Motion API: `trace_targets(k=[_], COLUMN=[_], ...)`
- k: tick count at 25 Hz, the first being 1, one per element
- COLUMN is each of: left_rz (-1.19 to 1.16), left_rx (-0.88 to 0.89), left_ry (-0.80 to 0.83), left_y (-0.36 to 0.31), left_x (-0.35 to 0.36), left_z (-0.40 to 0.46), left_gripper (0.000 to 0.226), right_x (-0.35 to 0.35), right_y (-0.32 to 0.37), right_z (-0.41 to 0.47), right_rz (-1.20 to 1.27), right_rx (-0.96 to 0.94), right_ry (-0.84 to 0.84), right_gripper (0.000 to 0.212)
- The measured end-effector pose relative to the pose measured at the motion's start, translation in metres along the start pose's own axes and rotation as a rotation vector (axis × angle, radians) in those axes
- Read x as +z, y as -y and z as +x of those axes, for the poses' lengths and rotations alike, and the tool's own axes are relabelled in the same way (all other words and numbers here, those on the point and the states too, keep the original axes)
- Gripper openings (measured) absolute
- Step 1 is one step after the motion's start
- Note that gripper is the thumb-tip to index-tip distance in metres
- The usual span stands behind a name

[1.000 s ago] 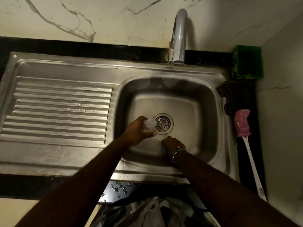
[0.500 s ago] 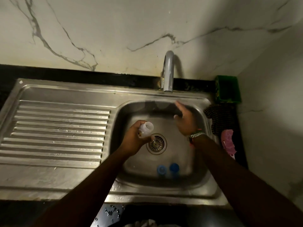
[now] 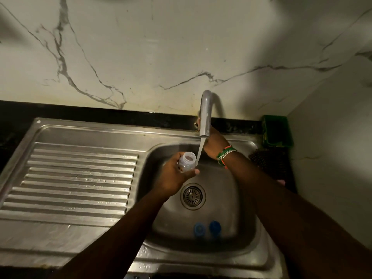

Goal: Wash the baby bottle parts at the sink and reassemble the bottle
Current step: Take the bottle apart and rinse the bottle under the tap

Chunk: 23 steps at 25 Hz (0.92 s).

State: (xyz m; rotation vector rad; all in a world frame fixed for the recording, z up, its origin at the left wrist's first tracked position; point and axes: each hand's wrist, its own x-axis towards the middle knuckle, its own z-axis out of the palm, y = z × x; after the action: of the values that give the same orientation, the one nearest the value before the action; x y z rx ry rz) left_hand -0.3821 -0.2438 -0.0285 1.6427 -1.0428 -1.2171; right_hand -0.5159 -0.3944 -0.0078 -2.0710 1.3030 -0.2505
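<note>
The left hand (image 3: 173, 176) holds the bottle (image 3: 187, 162) over the basin of the sink (image 3: 247, 248), its fingers (image 3: 194, 172) wrapped around the lower body. The bottle is clear, capless and tilted, its open mouth turned up and toward the tap (image 3: 205, 115). A thin stream of water (image 3: 200, 156) falls from the spout and passes just right of the bottle's mouth, running down beside the left thumb; whether it touches the bottle's rim cannot be told.

The right hand (image 3: 214, 143) reaches up behind the spout, at the base of the tap. Its fingers are hidden by the spout, so whether they are closed on anything cannot be told. Bracelets (image 3: 226, 155) in green, orange and silver circle that wrist.

Below the left fingers, on the basin floor, lies the drain (image 3: 192, 196). Farther toward the person, well apart from both hands, two blue parts (image 3: 207, 228) sit side by side at the near wall of the basin. They are too dim to identify further.

Left of the left hand stretches the ribbed drainboard (image 3: 80, 178), wet in spots. Right of the right hand, on the dark counter (image 3: 16, 113) in the corner, stands a green holder (image 3: 277, 131), with a dark scrubber (image 3: 267, 164) just in front of it.
</note>
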Motion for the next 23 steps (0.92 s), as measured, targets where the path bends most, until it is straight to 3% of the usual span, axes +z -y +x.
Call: trace_targets(k=[3,5,8,12,16,20,23], left_rz=[0.000,0.013,-0.011,0.006,-0.031,-0.140,-0.108], left_rx=[0.018,0.043,0.066,0.103,0.105,0.115,0.115], left_ry=[0.007,0.016,0.050,0.075,0.086,0.071,0.095], left_y=[-0.008,-0.014,-0.022,-0.030,-0.034,-0.045,-0.050], left_x=[0.004,0.009,0.015,0.014,0.013,0.005,0.006], left_z=[0.007,0.011,0.013,0.010,0.005,0.008,0.010], left_gripper=[0.053,0.054,0.053,0.053,0.050,0.054,0.051], right_x=[-0.011,-0.015,-0.011,-0.008,-0.011,-0.018,-0.021], right_y=[0.005,0.014,0.020,0.009,0.025,0.028,0.037], right_z=[-0.021,-0.051,-0.089,-0.100,-0.105,-0.101,-0.095], right_rz=[0.196,0.317,0.210,-0.113,0.080,-0.086,0.133], right_rx=[0.079,0.035,-0.156,-0.048,-0.078,-0.046,-0.028], right_ry=[-0.275,-0.397,-0.265,-0.037,-0.050,-0.065,-0.054], right_gripper=[0.065,0.052,0.040,0.041,0.047,0.047,0.044])
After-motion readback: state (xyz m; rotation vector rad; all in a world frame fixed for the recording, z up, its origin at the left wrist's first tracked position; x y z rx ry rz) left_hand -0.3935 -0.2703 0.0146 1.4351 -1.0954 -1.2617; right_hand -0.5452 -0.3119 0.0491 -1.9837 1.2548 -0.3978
